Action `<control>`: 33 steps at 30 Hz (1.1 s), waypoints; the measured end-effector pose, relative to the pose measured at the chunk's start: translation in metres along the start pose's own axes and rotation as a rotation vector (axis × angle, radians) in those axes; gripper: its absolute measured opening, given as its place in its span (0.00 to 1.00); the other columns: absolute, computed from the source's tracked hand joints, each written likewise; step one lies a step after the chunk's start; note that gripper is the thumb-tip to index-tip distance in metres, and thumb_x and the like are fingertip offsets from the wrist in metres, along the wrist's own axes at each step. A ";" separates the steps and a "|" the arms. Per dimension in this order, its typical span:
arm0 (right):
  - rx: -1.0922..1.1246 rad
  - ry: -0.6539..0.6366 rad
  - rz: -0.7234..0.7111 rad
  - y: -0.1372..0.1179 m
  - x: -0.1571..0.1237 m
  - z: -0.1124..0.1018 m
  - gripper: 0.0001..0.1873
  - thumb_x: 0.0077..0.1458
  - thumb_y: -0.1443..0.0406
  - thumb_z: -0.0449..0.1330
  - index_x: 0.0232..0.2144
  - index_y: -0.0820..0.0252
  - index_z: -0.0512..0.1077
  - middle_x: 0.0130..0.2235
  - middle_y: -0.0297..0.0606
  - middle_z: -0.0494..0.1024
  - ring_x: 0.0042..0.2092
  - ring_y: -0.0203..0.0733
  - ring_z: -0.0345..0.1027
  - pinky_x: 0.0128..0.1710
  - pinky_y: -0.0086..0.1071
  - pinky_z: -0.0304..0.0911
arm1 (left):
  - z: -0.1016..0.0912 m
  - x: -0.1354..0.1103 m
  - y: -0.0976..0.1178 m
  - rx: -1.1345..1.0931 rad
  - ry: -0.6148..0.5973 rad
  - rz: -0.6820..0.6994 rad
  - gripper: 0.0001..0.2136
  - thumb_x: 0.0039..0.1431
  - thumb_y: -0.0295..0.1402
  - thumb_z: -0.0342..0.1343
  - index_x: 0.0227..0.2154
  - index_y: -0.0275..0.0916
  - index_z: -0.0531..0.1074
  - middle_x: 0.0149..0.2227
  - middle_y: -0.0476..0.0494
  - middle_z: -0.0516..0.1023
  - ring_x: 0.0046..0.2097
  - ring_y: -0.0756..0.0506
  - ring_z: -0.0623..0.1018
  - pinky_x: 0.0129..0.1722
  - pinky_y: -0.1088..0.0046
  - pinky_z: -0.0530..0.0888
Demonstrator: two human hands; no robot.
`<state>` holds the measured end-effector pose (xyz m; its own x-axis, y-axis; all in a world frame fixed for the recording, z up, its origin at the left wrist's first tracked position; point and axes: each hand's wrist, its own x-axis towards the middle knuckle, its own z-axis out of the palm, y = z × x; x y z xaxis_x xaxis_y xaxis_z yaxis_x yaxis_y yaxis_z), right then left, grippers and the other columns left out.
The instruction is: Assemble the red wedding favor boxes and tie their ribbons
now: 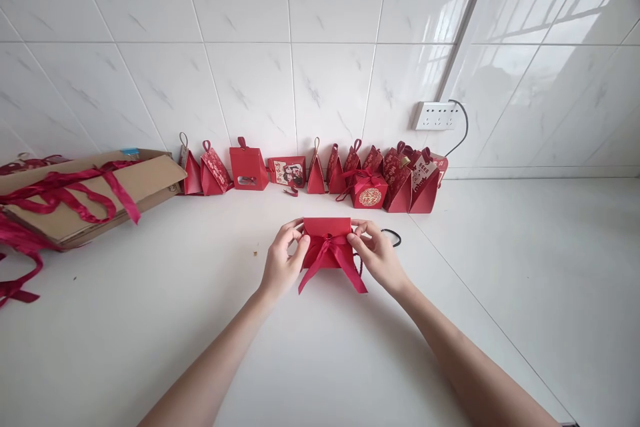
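A small red gift box point(327, 230) stands on the white counter point(150, 320) in front of me, with a red ribbon bow point(332, 255) tied on its front and two tails hanging down. My left hand point(281, 261) grips the box's left side, fingers pinched at the ribbon. My right hand point(376, 252) holds the right side, fingers closed near the bow's knot.
A row of several finished red gift boxes point(367, 188) lines the tiled wall. A flat cardboard box point(150, 180) draped with loose red ribbons point(65, 190) lies at the left. A wall socket point(434, 115) with a black cable is at the right; a black loop point(393, 235) lies behind my right hand.
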<state>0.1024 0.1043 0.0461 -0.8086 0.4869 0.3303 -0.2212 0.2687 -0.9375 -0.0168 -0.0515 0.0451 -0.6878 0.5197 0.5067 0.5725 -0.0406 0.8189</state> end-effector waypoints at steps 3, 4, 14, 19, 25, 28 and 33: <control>-0.186 -0.115 -0.111 0.005 0.000 -0.005 0.31 0.48 0.49 0.64 0.48 0.54 0.57 0.60 0.49 0.57 0.56 0.53 0.64 0.50 0.49 0.66 | -0.001 0.001 -0.001 -0.019 0.015 -0.011 0.12 0.57 0.41 0.52 0.23 0.40 0.62 0.52 0.36 0.74 0.55 0.40 0.74 0.47 0.65 0.75; -0.255 -0.169 -0.146 0.007 0.000 -0.007 0.42 0.44 0.50 0.67 0.55 0.53 0.52 0.61 0.51 0.55 0.58 0.55 0.61 0.50 0.50 0.66 | -0.001 0.001 -0.002 -0.029 0.017 -0.015 0.12 0.57 0.40 0.52 0.24 0.40 0.62 0.52 0.36 0.74 0.55 0.41 0.74 0.49 0.64 0.74; -0.409 -0.099 -0.280 0.019 -0.002 0.003 0.50 0.45 0.62 0.65 0.63 0.53 0.41 0.56 0.51 0.58 0.56 0.54 0.61 0.49 0.52 0.68 | 0.004 -0.006 -0.002 0.207 0.136 0.312 0.05 0.61 0.34 0.53 0.30 0.40 0.68 0.52 0.37 0.69 0.58 0.41 0.70 0.38 0.71 0.79; -0.371 0.027 -0.396 0.018 -0.006 0.011 0.46 0.47 0.59 0.65 0.61 0.51 0.43 0.57 0.50 0.56 0.56 0.53 0.60 0.48 0.53 0.69 | 0.008 -0.012 0.000 0.298 0.095 0.699 0.03 0.60 0.28 0.55 0.31 0.40 0.71 0.54 0.41 0.64 0.62 0.38 0.64 0.56 0.58 0.72; -0.402 0.103 -0.468 0.013 -0.011 0.016 0.48 0.46 0.58 0.66 0.61 0.50 0.43 0.57 0.50 0.56 0.57 0.54 0.58 0.45 0.50 0.71 | 0.009 -0.015 0.004 0.285 0.115 0.745 0.03 0.57 0.26 0.57 0.33 0.40 0.73 0.64 0.42 0.53 0.67 0.34 0.55 0.60 0.50 0.66; -0.398 0.110 -0.484 0.011 -0.013 0.016 0.48 0.45 0.58 0.66 0.61 0.49 0.43 0.57 0.49 0.55 0.58 0.54 0.56 0.45 0.49 0.71 | 0.007 -0.015 0.007 0.297 0.098 0.793 0.03 0.57 0.26 0.58 0.34 0.40 0.72 0.65 0.42 0.51 0.66 0.33 0.56 0.59 0.49 0.66; -0.413 0.119 -0.503 0.009 -0.016 0.017 0.47 0.46 0.57 0.65 0.61 0.48 0.43 0.57 0.49 0.56 0.58 0.55 0.57 0.43 0.46 0.72 | 0.006 -0.015 0.009 0.287 0.098 0.823 0.02 0.58 0.27 0.57 0.33 0.40 0.72 0.63 0.41 0.54 0.66 0.33 0.55 0.59 0.47 0.67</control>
<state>0.1039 0.0854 0.0305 -0.5902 0.3012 0.7489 -0.3095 0.7724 -0.5546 0.0017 -0.0546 0.0430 -0.0344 0.3438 0.9384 0.9849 -0.1477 0.0903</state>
